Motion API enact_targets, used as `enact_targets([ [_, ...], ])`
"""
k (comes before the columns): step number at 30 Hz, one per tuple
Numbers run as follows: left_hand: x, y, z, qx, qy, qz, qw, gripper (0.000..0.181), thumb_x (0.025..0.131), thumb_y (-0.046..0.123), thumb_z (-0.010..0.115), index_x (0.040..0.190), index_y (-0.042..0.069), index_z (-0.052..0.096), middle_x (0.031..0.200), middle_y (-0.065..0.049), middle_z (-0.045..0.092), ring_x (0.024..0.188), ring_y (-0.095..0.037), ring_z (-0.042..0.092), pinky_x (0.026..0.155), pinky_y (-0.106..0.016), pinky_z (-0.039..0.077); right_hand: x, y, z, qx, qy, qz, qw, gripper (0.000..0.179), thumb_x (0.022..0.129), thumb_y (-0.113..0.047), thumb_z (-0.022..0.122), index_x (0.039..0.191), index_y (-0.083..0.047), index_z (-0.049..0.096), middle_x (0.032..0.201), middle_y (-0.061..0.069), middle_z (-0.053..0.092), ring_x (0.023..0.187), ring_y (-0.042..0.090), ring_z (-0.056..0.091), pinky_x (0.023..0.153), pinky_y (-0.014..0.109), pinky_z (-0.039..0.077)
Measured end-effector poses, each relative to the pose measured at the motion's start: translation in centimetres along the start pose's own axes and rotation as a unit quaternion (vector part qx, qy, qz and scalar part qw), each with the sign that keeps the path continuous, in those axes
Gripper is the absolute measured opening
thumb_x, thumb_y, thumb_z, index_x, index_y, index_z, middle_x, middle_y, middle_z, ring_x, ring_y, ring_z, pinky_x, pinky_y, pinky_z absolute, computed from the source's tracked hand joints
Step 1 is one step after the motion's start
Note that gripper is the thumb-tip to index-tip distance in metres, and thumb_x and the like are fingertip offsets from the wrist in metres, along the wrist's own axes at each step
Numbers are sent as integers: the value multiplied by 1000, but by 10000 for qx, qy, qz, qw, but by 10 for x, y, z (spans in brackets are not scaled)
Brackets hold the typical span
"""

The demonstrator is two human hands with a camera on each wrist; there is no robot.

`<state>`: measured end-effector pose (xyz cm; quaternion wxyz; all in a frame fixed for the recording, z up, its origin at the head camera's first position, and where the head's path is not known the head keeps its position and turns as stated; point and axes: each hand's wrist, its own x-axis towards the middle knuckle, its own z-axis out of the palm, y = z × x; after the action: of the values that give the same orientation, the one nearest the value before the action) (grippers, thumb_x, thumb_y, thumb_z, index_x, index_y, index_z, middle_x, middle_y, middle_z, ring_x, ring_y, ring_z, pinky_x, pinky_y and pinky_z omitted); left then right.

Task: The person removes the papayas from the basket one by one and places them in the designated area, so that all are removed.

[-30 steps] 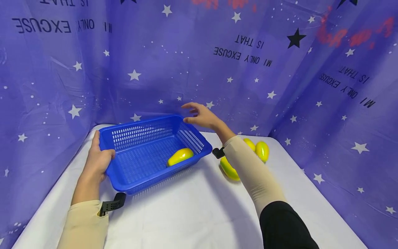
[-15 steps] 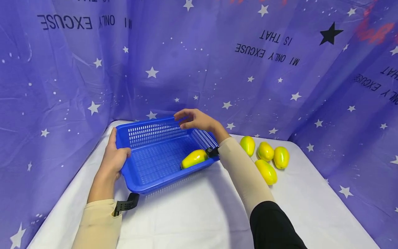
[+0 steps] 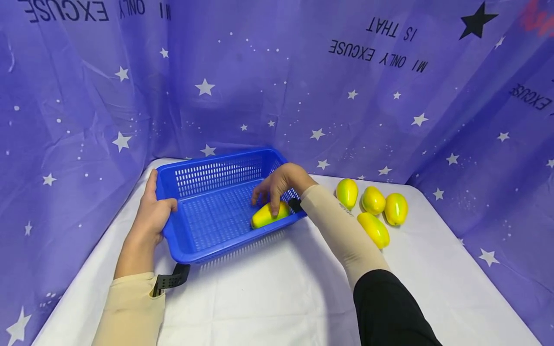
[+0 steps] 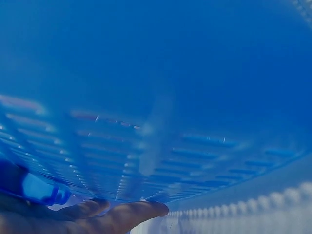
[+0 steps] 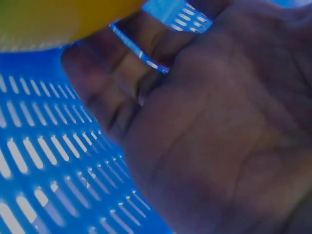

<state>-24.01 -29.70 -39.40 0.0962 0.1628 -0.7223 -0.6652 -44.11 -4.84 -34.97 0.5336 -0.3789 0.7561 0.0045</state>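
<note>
A blue slotted plastic basket (image 3: 212, 211) sits at the left of the table, tilted with its near side low. My left hand (image 3: 151, 216) grips its left end, thumb over the rim; in the left wrist view its fingers (image 4: 122, 214) lie along the underside. Inside, at the right near corner, lies a yellow-green mango (image 3: 263, 218). Reaching in over the basket's right end, my right hand (image 3: 283, 185) holds this mango with the thumb on the near side and the fingers curled on the far side. The right wrist view shows the palm (image 5: 204, 112) close to the mango (image 5: 63, 22).
Several more mangoes (image 3: 373, 200) lie grouped on the white tablecloth (image 3: 259, 298), right of the basket beyond the right forearm. A purple curtain (image 3: 242, 86) with stars and lettering hangs behind and along both sides of the table.
My right hand has come down from above the basket's far right corner and taken hold of the mango inside. The left hand keeps its grip; the head view has shifted.
</note>
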Motion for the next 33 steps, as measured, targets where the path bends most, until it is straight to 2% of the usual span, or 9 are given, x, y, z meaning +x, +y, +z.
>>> enact_targets([
  [2, -1, -1, 0, -22, 36, -61, 10000, 100, 71, -8, 38, 139, 47, -9, 151, 2, -11, 134, -32, -1, 99, -59, 10, 2, -4, -1, -283, 91, 255, 9992, 88, 54, -32, 85, 131, -27, 43, 128, 4, 44, 117, 19, 37, 97, 41, 33],
  [5, -3, -3, -1, -82, 65, -59, 9999, 99, 71, -8, 38, 140, 46, -9, 151, 0, -11, 133, -34, -1, 98, -60, 10, 3, -8, -2, -438, 419, 289, 9977, 87, 53, -31, 85, 130, -27, 44, 127, 6, 44, 116, 22, 37, 94, 42, 36],
  [9, -4, -3, -1, -145, 69, -45, 9999, 100, 70, -8, 37, 140, 47, -9, 151, 0, -10, 132, -33, 3, 98, -59, 13, 2, -12, -4, -459, 1287, -90, 9906, 75, 61, -25, 81, 128, -25, 47, 127, 11, 44, 114, 26, 41, 88, 40, 41],
  [12, -4, -1, 0, -145, 59, -61, 9999, 100, 70, -8, 37, 140, 47, -9, 152, -1, -9, 132, -33, 6, 97, -57, 15, -2, -13, -7, -447, 1997, -394, 9780, 62, 69, -23, 75, 126, -23, 51, 123, 13, 47, 107, 24, 44, 83, 35, 43],
  [15, -3, 1, -1, -115, 32, -17, 9999, 100, 71, -8, 37, 140, 46, -10, 151, -1, -10, 132, -33, 6, 97, -57, 16, -7, -11, -10, -438, 2375, -522, 9690, 59, 73, -25, 72, 127, -22, 50, 122, 14, 47, 105, 23, 44, 83, 35, 42],
  [22, -1, 1, -3, -72, -15, 58, 10000, 98, 73, -9, 37, 141, 39, -13, 151, -1, -12, 133, -32, 1, 99, -56, 12, -8, -2, -8, -378, 2295, -200, 9724, 73, 70, -22, 75, 134, -29, 41, 135, 3, 38, 121, 22, 33, 96, 41, 34],
  [26, -2, 1, -3, -103, -37, 22, 9999, 98, 72, -9, 37, 141, 40, -12, 151, -1, -13, 133, -32, 0, 99, -56, 12, -1, 0, -4, -337, 2417, -263, 9694, 72, 73, -14, 73, 134, -34, 40, 135, -1, 37, 118, 19, 35, 91, 36, 39],
  [30, -2, 1, -2, -138, -49, -3, 9999, 98, 72, -9, 37, 141, 40, -12, 151, -1, -12, 133, -33, 1, 98, -56, 14, 6, -1, -1, 507, 2324, -567, 9696, 68, 78, -12, 69, 133, -40, 41, 134, 1, 33, 114, 23, 39, 76, 33, 49],
  [33, -3, 2, -1, -143, -2, 3, 9999, 99, 71, -9, 37, 141, 41, -11, 151, -1, -12, 133, -32, 2, 98, -55, 15, 10, -3, -1, 1205, 2191, -914, 9639, 62, 81, -14, 66, 132, -41, 43, 137, 0, 30, 118, 25, 37, 71, 38, 51],
])
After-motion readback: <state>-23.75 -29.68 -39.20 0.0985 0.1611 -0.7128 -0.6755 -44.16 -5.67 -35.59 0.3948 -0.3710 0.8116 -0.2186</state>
